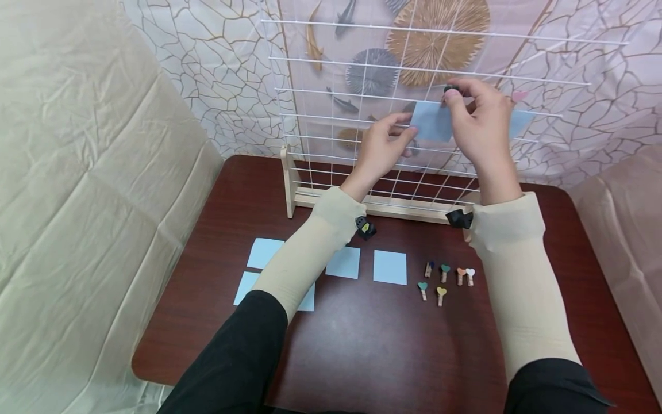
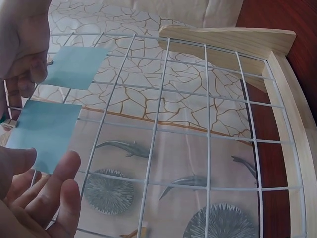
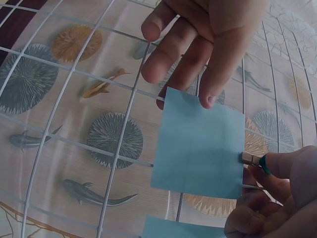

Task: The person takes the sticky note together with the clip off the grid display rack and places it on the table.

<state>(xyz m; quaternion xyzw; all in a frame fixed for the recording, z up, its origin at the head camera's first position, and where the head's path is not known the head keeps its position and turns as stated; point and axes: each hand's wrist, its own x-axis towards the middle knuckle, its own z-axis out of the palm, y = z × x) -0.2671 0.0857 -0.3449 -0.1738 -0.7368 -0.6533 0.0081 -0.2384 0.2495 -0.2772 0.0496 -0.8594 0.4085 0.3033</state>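
A square light-blue paper point(image 1: 432, 121) lies against the white wire grid point(image 1: 331, 138). My left hand point(image 1: 381, 146) holds its left edge, thumb in front and fingers behind, as the right wrist view shows. My right hand point(image 1: 483, 118) pinches a small wooden clothespin point(image 3: 251, 159) with a green piece on it; the clip's tip meets the paper's edge. Whether it bites the wire too, I cannot tell. A second blue paper point(image 1: 520, 122) is on the grid to the right, partly behind my right hand, with a pink clip point(image 1: 519, 96) above it.
Several blue papers point(image 1: 390, 267) lie on the brown table point(image 1: 351, 351), some under my left forearm. To their right are several small clothespins point(image 1: 443, 272) with coloured hearts. The grid stands in a wooden base point(image 1: 414, 211) before a patterned cloth point(image 1: 233, 69).
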